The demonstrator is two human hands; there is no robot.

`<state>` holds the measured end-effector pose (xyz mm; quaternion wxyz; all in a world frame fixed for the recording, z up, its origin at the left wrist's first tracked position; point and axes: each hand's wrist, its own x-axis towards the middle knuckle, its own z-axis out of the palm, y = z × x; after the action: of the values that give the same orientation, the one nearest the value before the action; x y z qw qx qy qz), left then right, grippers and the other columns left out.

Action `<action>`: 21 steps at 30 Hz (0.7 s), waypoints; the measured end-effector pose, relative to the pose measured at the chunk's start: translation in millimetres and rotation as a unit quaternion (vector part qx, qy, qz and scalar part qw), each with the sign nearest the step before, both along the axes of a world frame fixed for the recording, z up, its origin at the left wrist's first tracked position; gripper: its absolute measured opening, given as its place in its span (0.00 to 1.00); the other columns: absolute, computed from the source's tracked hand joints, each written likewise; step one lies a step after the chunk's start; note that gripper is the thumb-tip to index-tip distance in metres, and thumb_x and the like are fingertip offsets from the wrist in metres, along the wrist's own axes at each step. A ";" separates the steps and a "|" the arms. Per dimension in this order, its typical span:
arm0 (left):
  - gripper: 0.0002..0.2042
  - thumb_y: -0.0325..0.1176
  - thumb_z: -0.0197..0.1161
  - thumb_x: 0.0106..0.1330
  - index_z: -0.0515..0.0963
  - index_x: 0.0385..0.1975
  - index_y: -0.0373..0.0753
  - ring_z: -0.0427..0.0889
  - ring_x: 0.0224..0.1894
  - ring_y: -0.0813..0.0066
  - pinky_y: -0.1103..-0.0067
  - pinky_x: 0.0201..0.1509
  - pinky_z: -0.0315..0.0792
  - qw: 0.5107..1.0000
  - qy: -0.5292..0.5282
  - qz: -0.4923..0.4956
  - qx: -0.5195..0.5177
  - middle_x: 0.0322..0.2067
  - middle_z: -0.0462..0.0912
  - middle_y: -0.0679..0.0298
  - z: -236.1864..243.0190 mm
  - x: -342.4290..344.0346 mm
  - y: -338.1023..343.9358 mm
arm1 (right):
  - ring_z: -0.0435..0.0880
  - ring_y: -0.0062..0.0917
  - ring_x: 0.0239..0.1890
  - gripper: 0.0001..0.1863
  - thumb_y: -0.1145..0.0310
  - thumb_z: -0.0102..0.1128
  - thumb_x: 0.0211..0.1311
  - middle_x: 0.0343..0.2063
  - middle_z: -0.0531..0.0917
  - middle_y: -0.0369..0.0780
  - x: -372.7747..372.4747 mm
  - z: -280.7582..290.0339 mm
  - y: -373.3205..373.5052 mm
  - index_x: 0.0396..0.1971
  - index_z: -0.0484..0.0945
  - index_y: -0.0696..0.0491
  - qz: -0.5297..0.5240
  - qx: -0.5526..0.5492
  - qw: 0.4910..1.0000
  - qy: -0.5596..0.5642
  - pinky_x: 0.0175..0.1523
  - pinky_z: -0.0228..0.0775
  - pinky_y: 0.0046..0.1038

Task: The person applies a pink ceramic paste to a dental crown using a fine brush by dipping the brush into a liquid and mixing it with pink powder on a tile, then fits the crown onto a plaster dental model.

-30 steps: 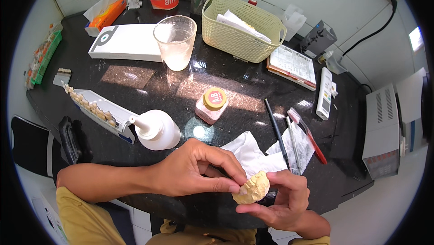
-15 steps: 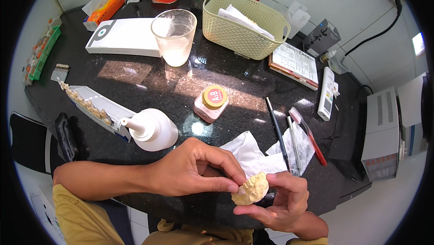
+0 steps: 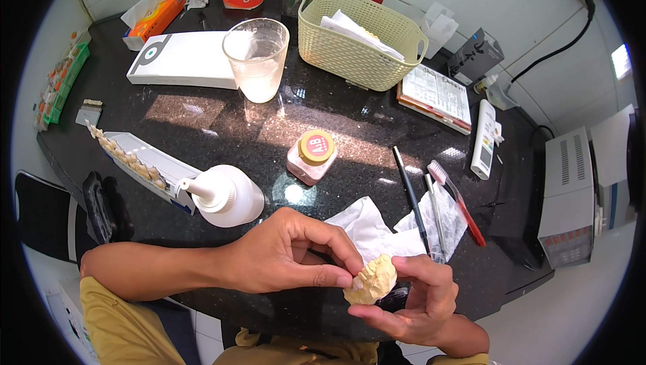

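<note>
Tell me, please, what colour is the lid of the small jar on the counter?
The jar's lid is mustard yellow, over a pinkish jar, seen in the head view.

Small pink jar with yellow lid (image 3: 311, 156) mid-counter, clear plastic cup (image 3: 256, 58) behind it to the left, woven basket (image 3: 360, 38) behind, white squeeze bottle (image 3: 225, 194) left-front, toothbrush (image 3: 455, 196) right.

Bright daylight fills the room, hard and warm. Sunlit patches lie across the glossy black countertop (image 3: 222, 129) in the middle of the frame, with a small white glare spot just below the centre. The plastic cup (image 3: 256, 57) at upper centre glows, lit through. The far right of the frame is washed out near white. Focus is sharp at centre; straight edges bow toward the rim, where a black circular border cuts off the corners.
</note>
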<state>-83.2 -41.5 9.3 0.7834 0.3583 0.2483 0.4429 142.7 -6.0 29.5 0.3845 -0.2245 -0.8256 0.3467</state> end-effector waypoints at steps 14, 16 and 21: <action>0.07 0.18 0.63 0.62 0.79 0.39 0.28 0.79 0.50 0.69 0.77 0.55 0.73 1.000 -0.004 0.006 -0.004 0.44 0.80 0.52 1.1 -0.4 -0.6 | 0.84 0.25 0.25 0.37 0.68 0.83 0.38 0.32 0.83 0.47 1.5 -2.2 -0.2 0.48 0.71 0.64 0.001 -0.020 1.000 0.008 0.27 0.77 0.21; 0.07 0.18 0.63 0.62 0.79 0.40 0.29 0.79 0.50 0.69 0.77 0.54 0.73 1.000 -0.003 0.012 -0.002 0.45 0.80 0.52 -0.3 -0.4 -0.2 | 0.84 0.25 0.25 0.37 0.69 0.83 0.38 0.32 0.83 0.47 1.8 -2.5 0.2 0.48 0.71 0.64 -0.002 -0.027 1.000 0.009 0.27 0.76 0.21; 0.06 0.19 0.63 0.62 0.80 0.39 0.30 0.80 0.49 0.68 0.75 0.54 0.74 1.000 -0.002 0.022 0.001 0.43 0.80 0.52 0.8 -0.6 1.5 | 0.85 0.24 0.26 0.37 0.70 0.83 0.37 0.33 0.83 0.47 5.7 -1.4 0.6 0.48 0.70 0.65 -0.011 -0.043 0.999 0.013 0.29 0.77 0.21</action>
<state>-83.8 -40.0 10.1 0.7733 0.3530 0.2541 0.4613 148.4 -5.4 28.1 0.3887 -0.2453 -0.8024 0.3807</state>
